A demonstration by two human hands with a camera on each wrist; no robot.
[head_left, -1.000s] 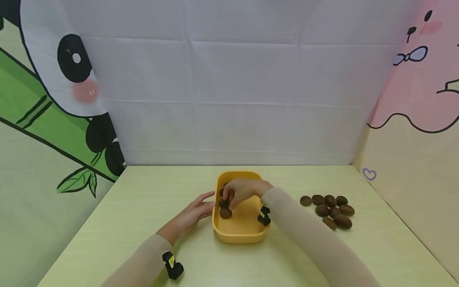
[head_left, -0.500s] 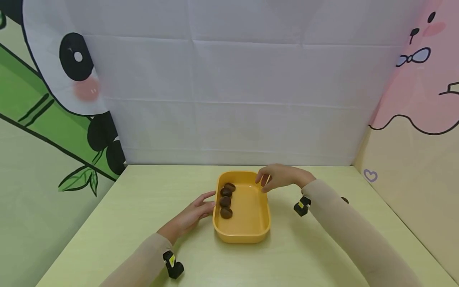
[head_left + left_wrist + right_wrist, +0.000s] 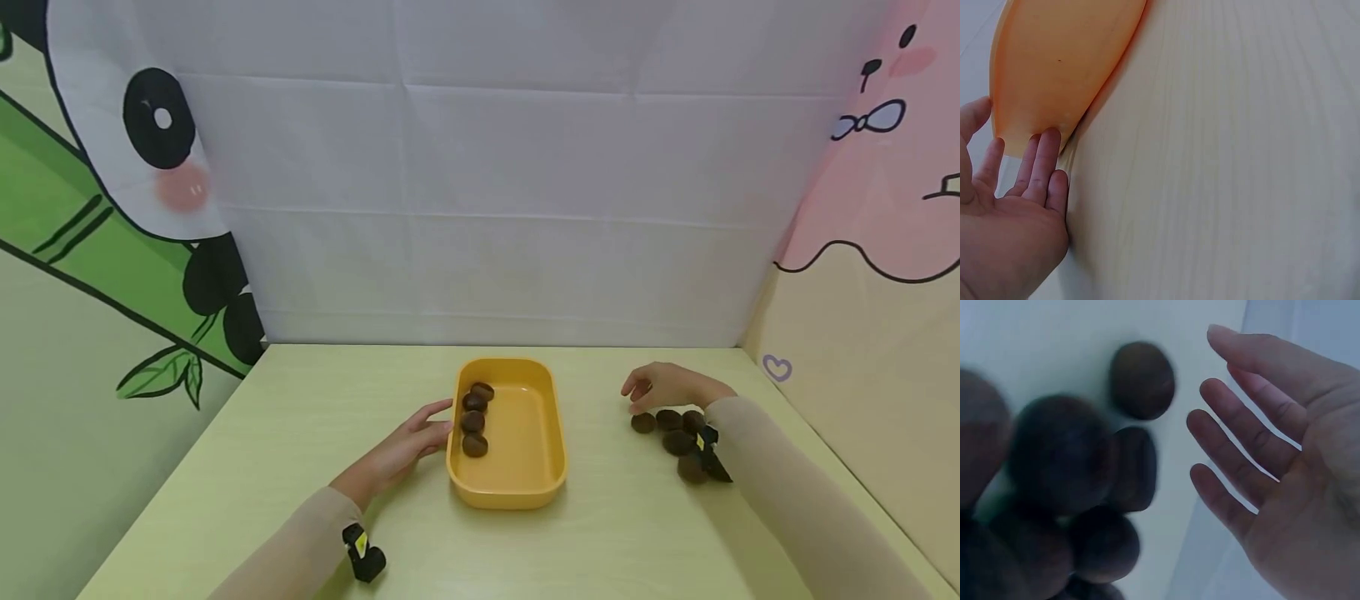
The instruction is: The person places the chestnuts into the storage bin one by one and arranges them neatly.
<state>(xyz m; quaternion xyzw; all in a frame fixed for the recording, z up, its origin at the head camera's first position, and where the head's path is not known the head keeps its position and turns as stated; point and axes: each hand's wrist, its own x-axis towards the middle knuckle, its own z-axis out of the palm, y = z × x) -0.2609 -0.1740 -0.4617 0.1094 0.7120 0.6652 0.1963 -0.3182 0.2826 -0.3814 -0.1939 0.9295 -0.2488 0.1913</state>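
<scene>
A yellow rectangular tray (image 3: 525, 442) rests on the table, several dark brown chestnuts (image 3: 473, 422) lined up along its left side. Against that side, my left hand (image 3: 405, 446) touches the outer wall with its fingertips; in the left wrist view its fingers (image 3: 1041, 169) are extended along the orange-looking wall. My right hand (image 3: 663, 385) hovers just behind a loose group of chestnuts (image 3: 678, 442) to the tray's right. Nothing is in its grasp, and the right wrist view shows its fingers (image 3: 1250, 440) spread beside a chestnut (image 3: 1142, 380). The right sleeve hides part of the group.
The pale wooden table (image 3: 450, 550) ends at a white cloth wall (image 3: 510, 275) behind. Printed panels with a panda and a pink figure flank it. Each wrist carries a small black device (image 3: 365, 554).
My right hand has left the tray's inside and moved right to the loose chestnuts. The row in the tray has come into full view. My left hand stays at the tray's side.
</scene>
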